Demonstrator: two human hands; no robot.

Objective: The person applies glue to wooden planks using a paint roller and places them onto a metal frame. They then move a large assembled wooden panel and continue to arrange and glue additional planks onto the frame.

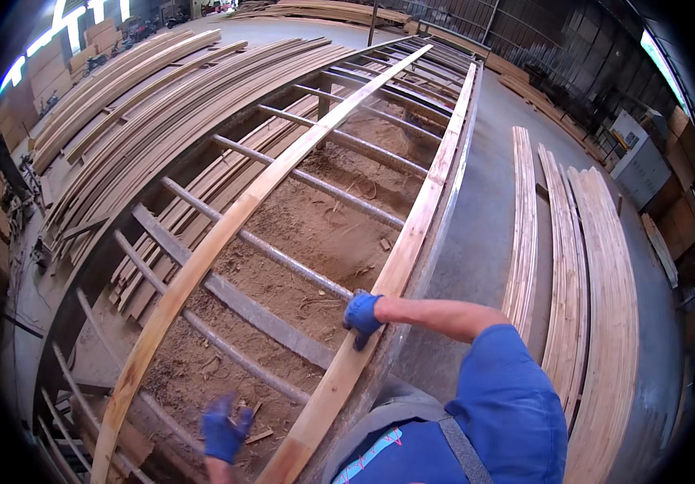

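Glaring light strips [73, 32] upper left, dark rim, fisheye-bent edges, left hand [225, 431] blurred

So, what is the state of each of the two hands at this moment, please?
Left hand: open, nothing visible in it.
Right hand: closed over the left edge of the right board, apparently holding it.

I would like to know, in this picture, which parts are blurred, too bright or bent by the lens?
Head view: fisheye distortion bows the left plank; head view, upper left: bright strips glare white; head view, lower part: the left hand looks blurred, the right hand on the right plank sharper.
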